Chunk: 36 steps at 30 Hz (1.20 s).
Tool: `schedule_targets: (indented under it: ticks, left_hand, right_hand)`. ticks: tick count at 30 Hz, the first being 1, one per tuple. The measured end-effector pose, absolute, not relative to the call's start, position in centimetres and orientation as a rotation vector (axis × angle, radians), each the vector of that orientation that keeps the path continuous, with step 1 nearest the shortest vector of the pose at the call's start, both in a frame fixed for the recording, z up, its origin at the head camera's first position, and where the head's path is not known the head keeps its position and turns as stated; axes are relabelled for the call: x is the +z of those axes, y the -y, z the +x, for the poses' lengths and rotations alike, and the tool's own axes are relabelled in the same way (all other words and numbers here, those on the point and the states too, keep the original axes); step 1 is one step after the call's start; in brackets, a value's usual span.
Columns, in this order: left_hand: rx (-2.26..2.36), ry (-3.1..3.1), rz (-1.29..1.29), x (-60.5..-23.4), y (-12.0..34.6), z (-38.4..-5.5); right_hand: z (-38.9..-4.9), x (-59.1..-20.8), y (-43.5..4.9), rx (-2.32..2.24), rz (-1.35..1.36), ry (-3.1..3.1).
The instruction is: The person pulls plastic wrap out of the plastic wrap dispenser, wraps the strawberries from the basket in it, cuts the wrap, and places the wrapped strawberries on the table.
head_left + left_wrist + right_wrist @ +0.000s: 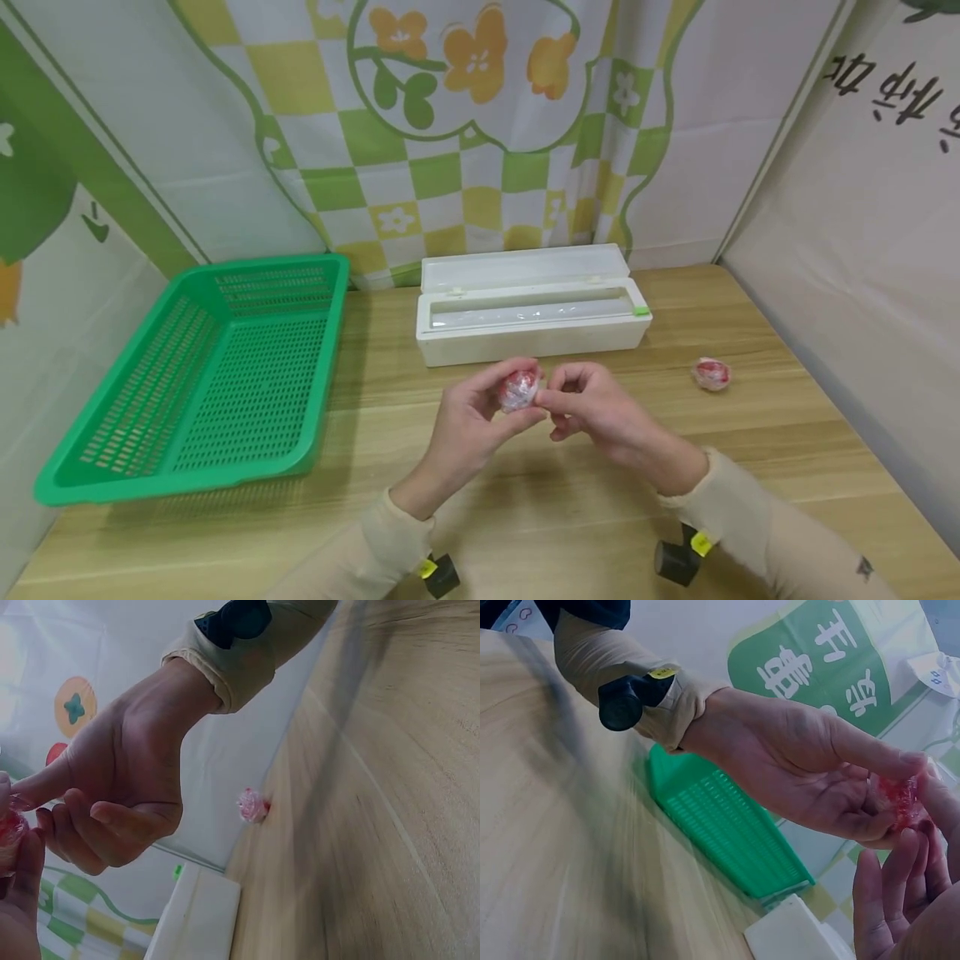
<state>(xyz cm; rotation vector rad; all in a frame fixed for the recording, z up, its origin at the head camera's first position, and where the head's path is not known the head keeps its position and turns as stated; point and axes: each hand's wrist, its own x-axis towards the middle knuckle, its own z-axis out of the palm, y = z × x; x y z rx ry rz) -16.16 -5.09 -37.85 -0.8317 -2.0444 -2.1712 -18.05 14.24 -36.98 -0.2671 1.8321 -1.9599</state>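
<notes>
Above the middle of the table, my left hand (pixel 472 417) holds a small red ball (pixel 518 390) wrapped in crinkled clear plastic film, between thumb and fingers. The thumb and forefinger of my right hand (pixel 600 408) meet at the ball's right side, on the film; the other fingers are curled in. In the left wrist view, the red ball (pixel 9 836) is cut by the frame's edge. The right wrist view shows the ball (pixel 901 796) between both hands. A second film-wrapped red ball (pixel 711 374) lies on the table at the right, apart from both hands.
Behind the hands stands a long white cling film box (pixel 525 343), its lid (pixel 525 271) raised and a roll (pixel 532 313) inside. A green plastic basket (pixel 318 392) occupies the table's left side. Printed curtains (pixel 465 183) hang at the back and sides of the wooden table (pixel 585 533).
</notes>
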Motion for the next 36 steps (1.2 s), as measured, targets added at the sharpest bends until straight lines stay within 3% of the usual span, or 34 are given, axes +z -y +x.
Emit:
schedule_targets:
  ticks: [14,20,25,36]
  left_hand:
    - [-2.342,2.139,-0.912,-37.6,5.6,-16.3]
    - [-2.548,2.148,-0.764,-37.2,5.7,-16.1]
    - [-2.634,2.083,-0.79,-37.1,5.8,-16.2]
    - [-2.738,1.972,-0.664,-37.5,5.9,-16.6]
  right_hand:
    - [-18.8,-36.1,-15.6,-1.935,-0.571,-2.151]
    - [-19.0,-35.8,-15.8,-1.926,-0.975,-2.228]
    - [-19.4,-35.4,-16.2,-1.767,-1.248,-2.32]
    - [-18.7,-35.1,-16.1,-1.8,-1.137,-2.175]
